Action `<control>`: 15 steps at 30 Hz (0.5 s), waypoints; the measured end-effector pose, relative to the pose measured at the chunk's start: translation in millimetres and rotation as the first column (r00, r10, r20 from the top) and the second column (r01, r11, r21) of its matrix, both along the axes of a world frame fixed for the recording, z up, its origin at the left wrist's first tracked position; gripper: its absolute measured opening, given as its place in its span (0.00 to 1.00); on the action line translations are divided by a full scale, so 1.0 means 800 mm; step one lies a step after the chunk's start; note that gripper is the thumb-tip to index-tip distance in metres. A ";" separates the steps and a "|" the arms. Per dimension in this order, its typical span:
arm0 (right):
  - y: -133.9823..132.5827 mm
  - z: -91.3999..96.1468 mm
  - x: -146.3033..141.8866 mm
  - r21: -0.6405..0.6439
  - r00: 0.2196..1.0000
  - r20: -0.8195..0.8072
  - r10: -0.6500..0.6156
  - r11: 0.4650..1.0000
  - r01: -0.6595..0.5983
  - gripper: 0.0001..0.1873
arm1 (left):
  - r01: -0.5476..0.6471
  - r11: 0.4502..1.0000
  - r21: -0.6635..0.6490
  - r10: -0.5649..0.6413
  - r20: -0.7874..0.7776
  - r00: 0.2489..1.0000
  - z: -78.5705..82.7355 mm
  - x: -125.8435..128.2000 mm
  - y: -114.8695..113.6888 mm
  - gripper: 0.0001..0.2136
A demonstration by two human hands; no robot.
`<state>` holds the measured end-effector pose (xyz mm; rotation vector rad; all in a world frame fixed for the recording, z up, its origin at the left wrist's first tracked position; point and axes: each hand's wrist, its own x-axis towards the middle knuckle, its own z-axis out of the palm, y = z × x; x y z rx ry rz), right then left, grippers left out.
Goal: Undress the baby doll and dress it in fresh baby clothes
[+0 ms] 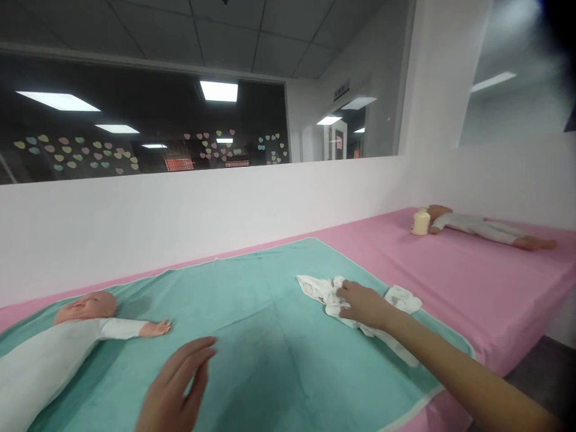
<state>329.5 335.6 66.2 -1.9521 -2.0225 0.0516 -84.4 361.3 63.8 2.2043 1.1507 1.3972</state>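
Observation:
My right hand (pixel 363 305) reaches over a crumpled white baby garment (pixel 396 348), its fingers curled into the fabric. The garment lies on the right part of a green cloth (pixel 252 354), and my hand and forearm hide some of it. At the lower left, my left hand (pixel 177 387) is raised above the cloth, holding nothing, with the thumb apart from the bent fingers. Left of it a baby doll (pixel 49 354) in a white suit lies face up, one arm stretched towards the middle of the cloth.
The green cloth lies over a pink-covered table (pixel 382 246). Further right stand a cream-coloured bottle (pixel 420 222) and a second doll (pixel 479 226), lying beside it. A white wall (pixel 180 219) with windows runs along the back.

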 end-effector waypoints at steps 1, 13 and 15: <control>-0.005 0.000 0.012 -0.040 0.999 0.023 -0.022 0.999 0.023 0.10 | 0.045 0.998 -0.045 -0.046 -0.034 0.998 -0.001 0.023 0.010 0.08; 0.028 0.155 -0.036 0.430 0.638 -0.768 0.060 0.786 0.445 0.19 | 0.675 0.431 -0.600 -0.010 0.744 0.668 -0.060 0.115 0.120 0.19; 0.030 0.186 -0.073 0.555 0.449 -0.805 0.389 0.760 0.337 0.16 | 0.746 0.410 -0.525 -0.025 0.811 0.585 -0.063 0.104 0.123 0.19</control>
